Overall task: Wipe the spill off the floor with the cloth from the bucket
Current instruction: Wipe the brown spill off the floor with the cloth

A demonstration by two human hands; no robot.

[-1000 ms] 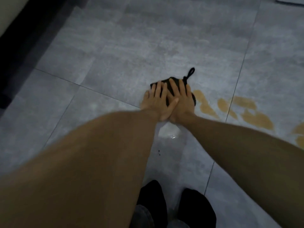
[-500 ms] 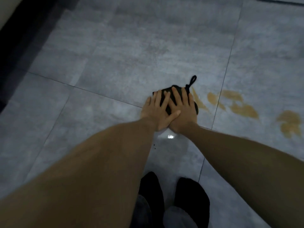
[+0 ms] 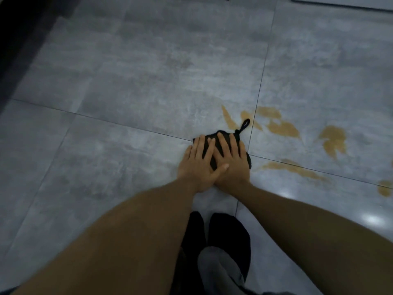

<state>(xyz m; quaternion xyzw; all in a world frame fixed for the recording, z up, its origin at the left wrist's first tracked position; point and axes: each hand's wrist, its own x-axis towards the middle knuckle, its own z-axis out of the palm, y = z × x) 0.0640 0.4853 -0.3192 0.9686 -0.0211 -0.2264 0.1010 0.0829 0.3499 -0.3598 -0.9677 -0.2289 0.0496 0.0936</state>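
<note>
A black cloth with a small hanging loop lies on the grey tiled floor. My left hand and my right hand both press flat on it, fingers spread, the left thumb over the back of the right hand. Most of the cloth is hidden under them. Orange-brown spill patches spread to the right of the cloth, with a streak just beside my right wrist and a larger blot farther right. No bucket is in view.
My two dark shoes stand just behind the hands. A dark wall base runs along the left edge. A pale flat edge shows at the top right. Wet shine lies on the tiles near my right arm.
Both hands have slid the cloth back toward my feet and a little right. Spill marks that were beside the cloth now lie beyond and to its right.
</note>
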